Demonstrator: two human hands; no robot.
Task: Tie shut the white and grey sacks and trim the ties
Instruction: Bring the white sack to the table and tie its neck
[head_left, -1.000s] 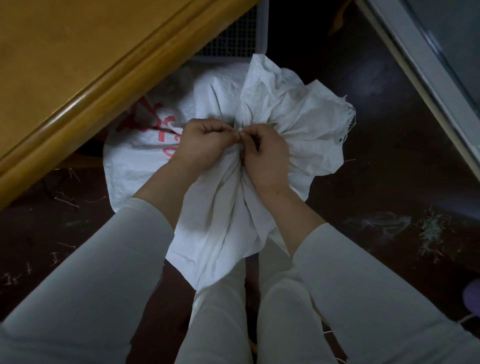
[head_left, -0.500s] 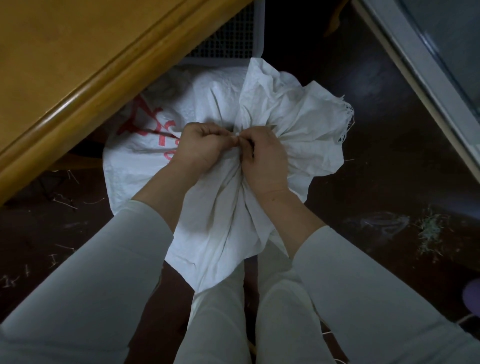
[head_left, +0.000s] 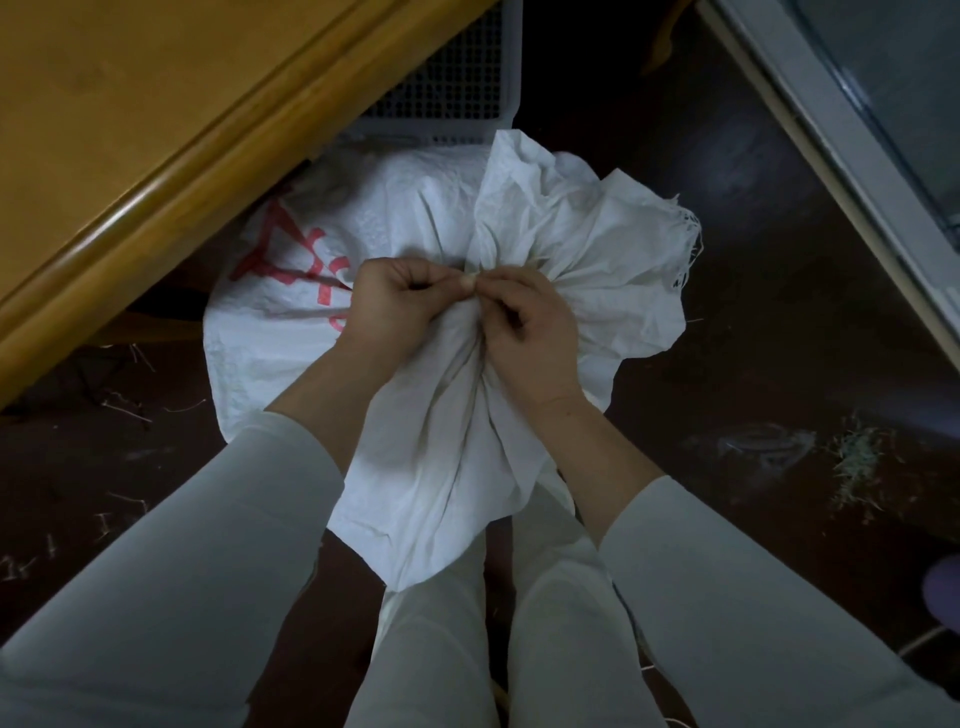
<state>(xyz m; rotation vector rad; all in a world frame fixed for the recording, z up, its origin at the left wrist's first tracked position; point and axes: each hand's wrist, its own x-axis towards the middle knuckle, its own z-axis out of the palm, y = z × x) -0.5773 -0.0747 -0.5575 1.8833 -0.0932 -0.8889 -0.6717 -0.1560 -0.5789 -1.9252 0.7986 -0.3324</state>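
Centrally, the white sack (head_left: 441, 441) stands on the dark floor (head_left: 753, 338), its mouth gathered into a bunched neck a little above the middle of the frame. Both hands meet at that neck. The left hand (head_left: 400, 306) has its fingers curled, thumb and forefinger pinching at the gathered cloth. The right hand (head_left: 530, 332) comes in from the other side, its grip likewise pressed together on the same spot, fingertip to fingertip with the left. Whether a tie sits between the fingers is too small and too shadowed to tell. Above the neck the loose cloth fans out toward the upper right, ending in a frayed edge (head_left: 685, 244). Red print (head_left: 291, 260) on the sack's left side is partly covered by the left hand and cannot be read. The sack's lower end hangs over the person's pale trouser legs (head_left: 441, 649).

A wooden table (head_left: 156, 130) fills the upper left corner, cut off by the frame. A plastic mesh basket (head_left: 447, 78) shows only partly from under it. A grey frame (head_left: 857, 130) crosses the upper right. Straw bits (head_left: 852, 462) lie scattered at the right, and a purple shape (head_left: 948, 592) is cut off at the right edge.
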